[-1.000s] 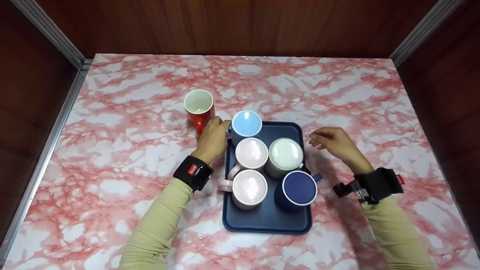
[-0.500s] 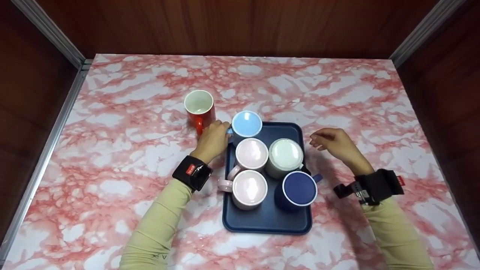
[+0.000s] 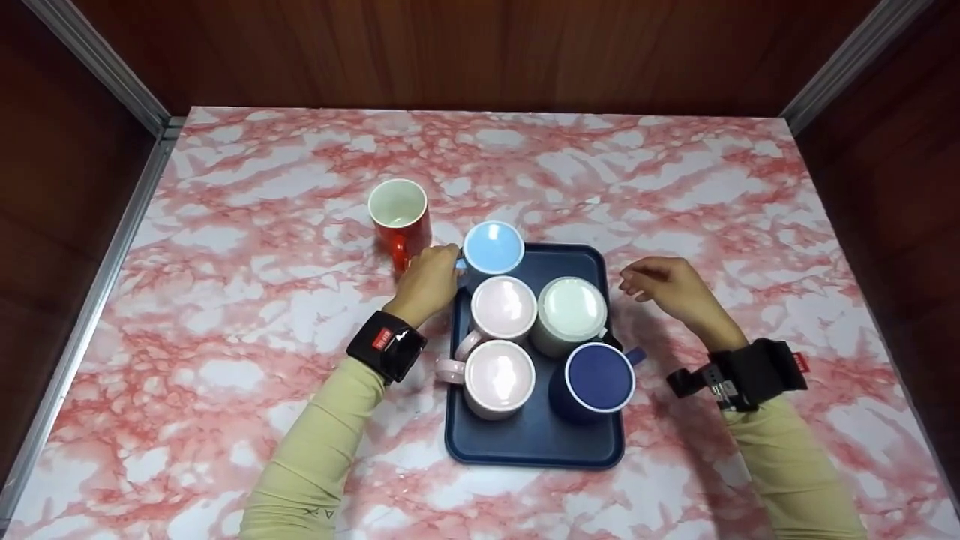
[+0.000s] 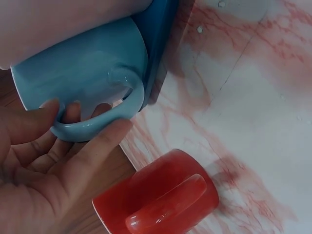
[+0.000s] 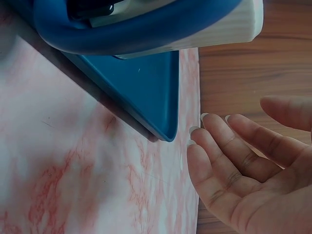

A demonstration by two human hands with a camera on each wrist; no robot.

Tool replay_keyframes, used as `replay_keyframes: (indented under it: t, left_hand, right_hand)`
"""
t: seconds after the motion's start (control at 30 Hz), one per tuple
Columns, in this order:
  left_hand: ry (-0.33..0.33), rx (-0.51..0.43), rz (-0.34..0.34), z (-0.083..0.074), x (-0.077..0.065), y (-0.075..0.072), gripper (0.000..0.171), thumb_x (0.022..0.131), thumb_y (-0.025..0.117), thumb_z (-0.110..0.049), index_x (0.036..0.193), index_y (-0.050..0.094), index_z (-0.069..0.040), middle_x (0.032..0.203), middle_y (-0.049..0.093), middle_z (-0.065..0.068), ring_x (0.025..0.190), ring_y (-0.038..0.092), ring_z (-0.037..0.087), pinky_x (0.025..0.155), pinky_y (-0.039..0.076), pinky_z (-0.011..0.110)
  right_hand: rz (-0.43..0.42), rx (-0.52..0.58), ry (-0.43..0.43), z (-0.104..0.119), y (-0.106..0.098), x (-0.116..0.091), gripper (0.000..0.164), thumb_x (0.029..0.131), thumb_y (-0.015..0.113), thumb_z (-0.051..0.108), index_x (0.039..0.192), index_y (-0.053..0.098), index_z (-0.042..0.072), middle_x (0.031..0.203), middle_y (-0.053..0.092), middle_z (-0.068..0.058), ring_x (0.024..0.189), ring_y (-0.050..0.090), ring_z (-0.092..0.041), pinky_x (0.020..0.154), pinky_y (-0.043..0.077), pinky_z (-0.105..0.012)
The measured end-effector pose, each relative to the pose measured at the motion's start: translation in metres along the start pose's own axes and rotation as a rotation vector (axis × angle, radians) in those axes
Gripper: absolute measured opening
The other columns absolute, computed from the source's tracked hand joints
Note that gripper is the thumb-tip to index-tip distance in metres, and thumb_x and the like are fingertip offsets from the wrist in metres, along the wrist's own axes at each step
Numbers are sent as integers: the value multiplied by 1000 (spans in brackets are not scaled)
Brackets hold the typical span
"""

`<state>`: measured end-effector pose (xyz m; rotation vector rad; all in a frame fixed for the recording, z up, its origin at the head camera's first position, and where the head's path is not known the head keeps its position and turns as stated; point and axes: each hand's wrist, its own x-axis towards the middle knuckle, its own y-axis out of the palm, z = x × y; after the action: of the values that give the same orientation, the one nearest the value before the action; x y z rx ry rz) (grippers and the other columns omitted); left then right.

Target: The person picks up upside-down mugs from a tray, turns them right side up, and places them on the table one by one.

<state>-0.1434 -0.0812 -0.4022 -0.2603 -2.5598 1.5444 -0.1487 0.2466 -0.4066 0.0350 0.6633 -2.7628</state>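
A light blue mug point(image 3: 493, 247) stands at the far left corner of the dark blue tray point(image 3: 536, 444). My left hand point(image 3: 427, 281) holds it by the handle point(image 4: 100, 122); in the left wrist view some fingers pass through the loop and the thumb lies near its upper end. Just left of that hand, a red mug point(image 3: 398, 214) with a white inside stands on the marbled table. My right hand point(image 3: 664, 281) hovers beside the tray's right edge, fingers relaxed and holding nothing. Nearest to it on the tray is a pale green-white mug point(image 3: 571, 307).
Two pink mugs point(image 3: 500, 377) stand along the tray's left side, handles pointing left. A navy mug point(image 3: 598, 377) is at the right, its handle over the tray's edge. Dark wood panels point(image 3: 480, 56) enclose the table at the back and sides.
My left hand has shifted very slightly at the light blue mug's handle, so more of the handle shows. The mugs, the tray and my right hand stay practically in place.
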Motion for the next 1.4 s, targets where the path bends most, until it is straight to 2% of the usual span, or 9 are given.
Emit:
replay_keyframes:
  t: [0.17,0.4,0.73,0.87,1.07,1.4]
  left_hand:
    - [19,-9,-25,1,-1,2,9,82,63,-3,88,60,5,87,63,22,84,60,39,70,47,49]
    - [11,-13,-34,1,-3,6,8,82,62,-2,86,59,4,85,63,21,82,61,39,67,48,48]
    - [60,-15,-131,0,-5,9,7,77,63,2,80,58,5,78,62,21,75,61,41,65,47,49]
    - [52,-10,-163,0,-5,9,5,76,62,4,77,57,6,76,62,22,74,61,41,64,48,49]
    - [30,-32,-187,1,-8,6,5,77,59,5,76,55,5,74,61,22,73,61,43,62,48,49]
    - [40,-62,-225,0,-10,-4,5,78,59,6,74,56,5,72,60,21,73,60,43,65,47,49]
  right_hand:
    - [-1,2,2,1,0,-1,26,91,52,5,104,57,-17,86,62,-24,73,61,-9,66,52,-26]
    - [0,4,8,4,-3,-4,27,92,52,7,106,57,-16,88,63,-22,75,61,-10,67,52,-28]
    - [-3,12,0,4,-5,-5,27,93,51,6,108,56,-16,91,62,-24,77,62,-11,67,52,-27]
    - [-5,12,-10,7,-6,-7,28,93,51,7,108,56,-16,91,63,-23,77,62,-11,67,51,-25]
    - [-11,34,-28,13,-6,-8,26,92,53,7,105,58,-14,87,63,-21,77,63,-14,67,51,-26]
    - [-15,32,-51,18,-4,-10,25,92,53,8,104,59,-13,87,63,-20,77,63,-14,67,51,-27]
